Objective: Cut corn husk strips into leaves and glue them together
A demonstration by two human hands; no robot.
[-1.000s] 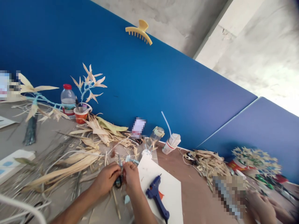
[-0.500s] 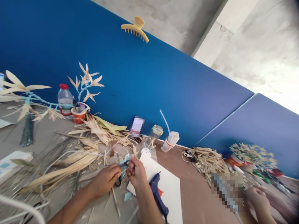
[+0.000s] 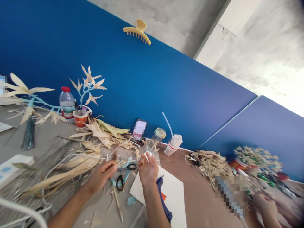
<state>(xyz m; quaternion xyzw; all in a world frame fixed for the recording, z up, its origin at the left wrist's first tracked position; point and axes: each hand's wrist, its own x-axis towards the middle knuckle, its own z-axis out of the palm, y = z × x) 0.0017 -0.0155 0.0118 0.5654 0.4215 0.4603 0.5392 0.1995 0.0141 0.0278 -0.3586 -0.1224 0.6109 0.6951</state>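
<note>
The left hand [image 3: 106,172] is curled, contents unclear; the right hand [image 3: 148,170] bends palm up, any grip impossible to tell. Scissors [image 3: 122,180] lie between them on the counter [image 3: 45,133], and the right forearm [image 3: 154,202], crowding the glue gun [image 3: 167,212], could knock it. Half a second ago, the hands were closer together.

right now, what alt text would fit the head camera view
A person's left hand is curled and right hand shows its palm above a cluttered worktable, black-handled scissors between them. Dried husks lie to the left; a blue glue gun lies on white paper.
</note>
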